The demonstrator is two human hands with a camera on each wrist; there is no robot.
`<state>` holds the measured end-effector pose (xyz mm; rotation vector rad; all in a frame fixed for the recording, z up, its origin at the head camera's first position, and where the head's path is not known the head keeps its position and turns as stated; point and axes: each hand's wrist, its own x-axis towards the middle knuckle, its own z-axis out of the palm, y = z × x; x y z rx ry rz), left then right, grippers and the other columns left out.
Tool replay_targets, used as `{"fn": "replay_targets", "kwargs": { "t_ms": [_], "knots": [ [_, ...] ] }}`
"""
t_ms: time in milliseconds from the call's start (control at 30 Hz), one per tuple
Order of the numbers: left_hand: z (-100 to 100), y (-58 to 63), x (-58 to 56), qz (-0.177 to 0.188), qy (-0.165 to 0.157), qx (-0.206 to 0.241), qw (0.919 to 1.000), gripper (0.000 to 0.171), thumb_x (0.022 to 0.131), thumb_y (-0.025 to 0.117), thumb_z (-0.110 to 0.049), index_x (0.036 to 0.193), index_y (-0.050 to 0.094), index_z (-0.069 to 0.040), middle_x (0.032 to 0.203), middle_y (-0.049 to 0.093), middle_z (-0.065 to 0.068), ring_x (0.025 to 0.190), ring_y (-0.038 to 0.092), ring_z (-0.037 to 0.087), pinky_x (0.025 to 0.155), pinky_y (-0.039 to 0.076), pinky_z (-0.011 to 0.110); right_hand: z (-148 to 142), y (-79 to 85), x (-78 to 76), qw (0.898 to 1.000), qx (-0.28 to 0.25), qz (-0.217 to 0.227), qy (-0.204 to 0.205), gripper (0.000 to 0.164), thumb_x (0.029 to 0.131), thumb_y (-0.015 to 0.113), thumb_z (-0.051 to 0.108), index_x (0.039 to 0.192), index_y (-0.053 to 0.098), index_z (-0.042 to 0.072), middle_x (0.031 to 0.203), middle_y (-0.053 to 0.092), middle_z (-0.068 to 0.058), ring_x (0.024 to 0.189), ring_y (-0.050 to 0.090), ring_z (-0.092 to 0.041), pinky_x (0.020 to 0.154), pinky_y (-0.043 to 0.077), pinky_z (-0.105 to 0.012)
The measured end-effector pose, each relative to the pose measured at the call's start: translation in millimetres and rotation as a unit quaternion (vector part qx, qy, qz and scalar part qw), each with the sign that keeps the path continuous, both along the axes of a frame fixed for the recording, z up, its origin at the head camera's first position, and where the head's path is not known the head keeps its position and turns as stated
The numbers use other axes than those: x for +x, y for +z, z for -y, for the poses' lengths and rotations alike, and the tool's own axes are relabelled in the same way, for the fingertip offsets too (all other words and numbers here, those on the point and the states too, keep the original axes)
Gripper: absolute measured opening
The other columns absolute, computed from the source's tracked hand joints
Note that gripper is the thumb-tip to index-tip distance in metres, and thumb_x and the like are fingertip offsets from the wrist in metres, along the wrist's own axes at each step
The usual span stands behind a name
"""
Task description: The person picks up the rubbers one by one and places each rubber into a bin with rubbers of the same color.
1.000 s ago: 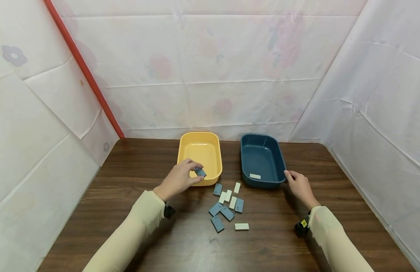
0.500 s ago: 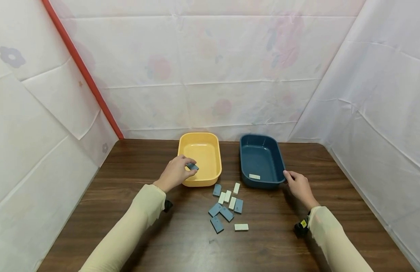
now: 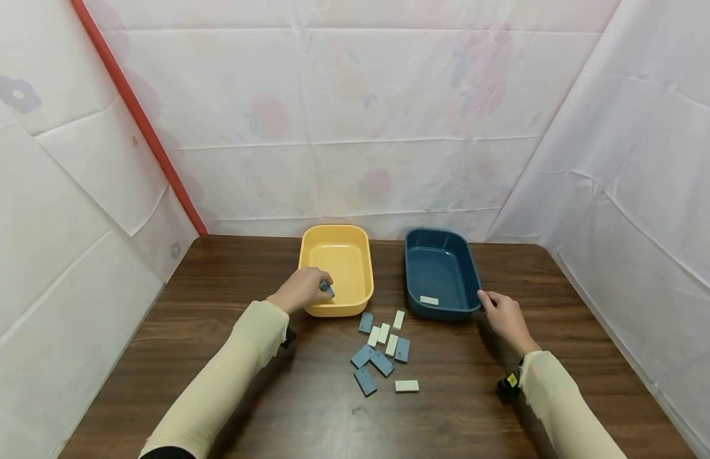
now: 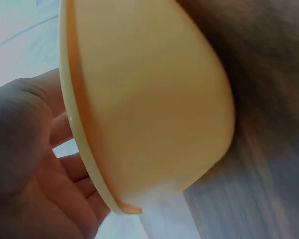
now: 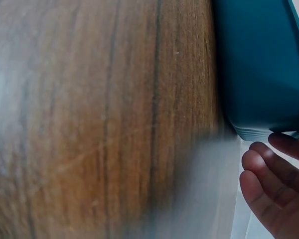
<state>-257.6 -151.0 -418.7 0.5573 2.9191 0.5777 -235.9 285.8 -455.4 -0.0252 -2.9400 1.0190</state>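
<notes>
Left hand [image 3: 300, 290] pinches a matte grey-blue block [image 3: 327, 289], right hand [image 3: 506, 320] a smooth, round-cornered tub [image 3: 444, 268].

On my head feed, block [image 3: 328, 290] partly hidden by left hand [image 3: 301, 290], desk [image 3: 441, 421] cut off along near edge.

Brown table [image 3: 446, 421]: yellow bin [image 3: 339, 310], blue bin [image 3: 443, 313], tiles [image 3: 381, 363].

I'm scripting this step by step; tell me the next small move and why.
Probably have the left hand release the grey-blue block into the yellow tray. It holds that block over the tray's near part, and a white block in the blue tray suggests sorting by colour.
</notes>
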Motion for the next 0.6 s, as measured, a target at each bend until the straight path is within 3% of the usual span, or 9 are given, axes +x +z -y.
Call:
{"fn": "replay_targets", "kwargs": {
  "t_ms": [267,433,600],
  "knots": [
    [-7.6,3.5,-7.9,0.043,-0.022,-0.019,0.9987,0.027,0.086,0.073,-0.015,0.111,0.072,-0.003,0.110,0.071,0.011,0.092,0.066,0.022,0.080,0.054,0.036,-3.7,-1.4,-0.8,1.000,0.005,-0.006,0.002,0.059,0.104,0.034,0.049,0.115,0.066,0.001,0.077,0.068,-0.014,0.063,0.055,-0.014,0.063,0.043,-0.030],
    [-13.2,4.0,-13.1,0.050,-0.015,-0.030,0.9982,0.014,0.084,0.075,-0.015,0.096,0.074,-0.008,0.100,0.071,0.007,0.087,0.062,0.021,0.077,0.052,0.035,-4.8,-0.8,-0.7,1.000,0.005,0.001,0.003,0.060,0.103,0.033,0.050,0.115,0.066,0.001,0.077,0.068,-0.014,0.063,0.055,-0.016,0.062,0.043,-0.031],
    [-13.4,-3.0,-14.5,0.050,-0.026,-0.046,0.9974,0.005,0.084,0.075,-0.012,0.084,0.071,-0.010,0.087,0.068,0.003,0.075,0.057,0.017,0.069,0.048,0.031,-4.4,-0.3,1.3,1.000,0.004,0.006,-0.001,0.059,0.103,0.034,0.049,0.117,0.066,0.001,0.082,0.070,-0.015,0.066,0.057,-0.015,0.064,0.044,-0.031]
  ]
}}
